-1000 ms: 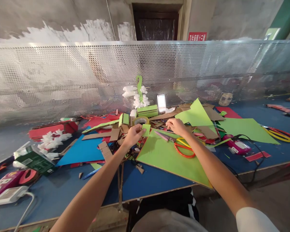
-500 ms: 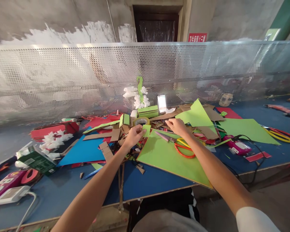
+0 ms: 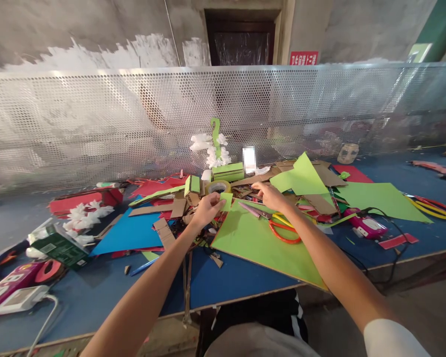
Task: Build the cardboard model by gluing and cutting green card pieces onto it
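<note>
My left hand (image 3: 208, 208) pinches a small light-green paper piece (image 3: 226, 201) between thumb and fingers, just over the corner of a large green sheet with a brown edge (image 3: 260, 243). Across from it, my right hand (image 3: 270, 195) is above the scraps with its fingers curled together; whatever they may hold is too small to make out. Scissors with red and yellow handles (image 3: 285, 238) rest on the large sheet under my right forearm, beside a pinkish pen-like stick (image 3: 250, 208). Behind my left hand lies a roll of yellow tape (image 3: 218, 187).
A green-covered block (image 3: 228, 172) and a green hook shape with white tufts (image 3: 216, 144) stand at the back. Blue paper (image 3: 124, 230) and a dark green box (image 3: 61, 245) lie left. More scissors (image 3: 433, 206) lie right. A perforated metal screen (image 3: 115, 124) bounds the table behind.
The fingers of my right hand have shifted slightly left and up. My left hand keeps its pinch on the small green paper piece, almost in place.
</note>
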Available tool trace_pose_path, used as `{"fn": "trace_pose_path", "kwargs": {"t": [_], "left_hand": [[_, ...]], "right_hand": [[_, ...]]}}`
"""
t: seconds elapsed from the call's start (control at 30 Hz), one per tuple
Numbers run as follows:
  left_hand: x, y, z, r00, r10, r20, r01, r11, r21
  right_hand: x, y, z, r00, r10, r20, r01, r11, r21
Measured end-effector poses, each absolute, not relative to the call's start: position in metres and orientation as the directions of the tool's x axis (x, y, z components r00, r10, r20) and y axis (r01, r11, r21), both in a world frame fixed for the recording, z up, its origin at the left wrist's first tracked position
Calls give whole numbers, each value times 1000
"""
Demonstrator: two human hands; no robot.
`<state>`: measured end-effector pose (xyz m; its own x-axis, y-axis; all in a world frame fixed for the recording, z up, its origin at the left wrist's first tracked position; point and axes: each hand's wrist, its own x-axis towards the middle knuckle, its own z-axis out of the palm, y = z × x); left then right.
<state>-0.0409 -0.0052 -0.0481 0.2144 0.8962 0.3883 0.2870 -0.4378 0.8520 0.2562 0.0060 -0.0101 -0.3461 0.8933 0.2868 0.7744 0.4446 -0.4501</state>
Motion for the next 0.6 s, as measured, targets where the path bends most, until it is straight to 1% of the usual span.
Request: {"fn": "trace_pose_path", "kwargs": {"t": [0.13,0.23,0.3,0.37,0.43,0.53,0.6], "left_hand": [[-41,-6,-49,211,901,380,275,-427,861],[-41,-6,-49,210,909,359,258,-406,877],[-40,-7,-48,203,918,341,239,-385,892],[-38,-9,-46,188,930,315,209,-351,913],[-36,-13,-42,181,948,261,157,-289,944],[-31,-20,-35,176,970,168,69,-182,981],[-29,-23,-33,155,977,145,43,-154,987]], "right_hand": [[256,-1,-3,-327,876,355,791,459,-404],[256,-7,7,-290,897,334,828,410,-382],[261,-11,16,-309,913,266,846,392,-362],[268,-16,25,-363,917,167,848,399,-348],[279,-25,32,-396,915,75,853,397,-339],[293,-43,37,-398,909,-122,892,352,-284],[299,-57,33,-368,902,-228,919,315,-237]]}}
